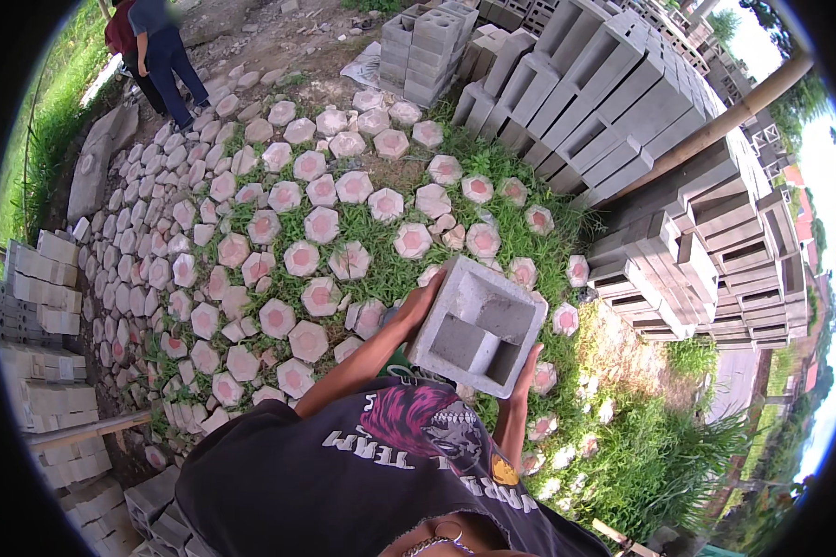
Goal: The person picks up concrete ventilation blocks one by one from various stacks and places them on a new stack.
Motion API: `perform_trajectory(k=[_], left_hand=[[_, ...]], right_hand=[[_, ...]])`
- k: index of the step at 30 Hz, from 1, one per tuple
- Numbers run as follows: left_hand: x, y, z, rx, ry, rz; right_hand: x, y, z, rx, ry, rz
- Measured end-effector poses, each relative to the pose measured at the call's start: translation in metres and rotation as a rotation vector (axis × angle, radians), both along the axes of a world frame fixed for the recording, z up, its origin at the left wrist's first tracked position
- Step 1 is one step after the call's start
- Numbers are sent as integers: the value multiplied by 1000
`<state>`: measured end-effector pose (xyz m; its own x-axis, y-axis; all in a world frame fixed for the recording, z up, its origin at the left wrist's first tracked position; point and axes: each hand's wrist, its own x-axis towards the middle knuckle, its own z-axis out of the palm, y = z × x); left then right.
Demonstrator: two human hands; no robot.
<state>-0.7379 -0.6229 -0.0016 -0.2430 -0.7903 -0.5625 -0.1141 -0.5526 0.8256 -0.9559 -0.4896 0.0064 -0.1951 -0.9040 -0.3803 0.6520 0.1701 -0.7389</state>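
A grey hollow concrete block [483, 348] is held up in front of my chest, tilted so its square openings and inner walls face me. My left hand [425, 302] presses against its left side near the upper corner, fingers partly hidden behind the block. On the lower right side, my right hand [525, 373] supports it, with most of the fingers out of sight beneath. Both hands bear the block clear of the ground.
Hexagonal paving stones [309, 341] with reddish centres lie spaced in grass. Tall stacked blocks [613, 102] rise at the far right, with a bamboo pole [706, 130] against them. More blocks [46, 288] stand at the left. Two people [162, 60] are at the far left.
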Motion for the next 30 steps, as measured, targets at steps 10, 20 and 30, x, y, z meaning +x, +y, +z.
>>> perform_trajectory(k=[10, 20, 30], left_hand=[[40, -174, 22, 22, 97, 252], [71, -301, 49, 13, 64, 588], [64, -486, 22, 1, 247, 848]], right_hand=[[17, -215, 49, 26, 59, 215], [33, -423, 41, 72, 41, 521], [19, -663, 39, 203, 23, 737]])
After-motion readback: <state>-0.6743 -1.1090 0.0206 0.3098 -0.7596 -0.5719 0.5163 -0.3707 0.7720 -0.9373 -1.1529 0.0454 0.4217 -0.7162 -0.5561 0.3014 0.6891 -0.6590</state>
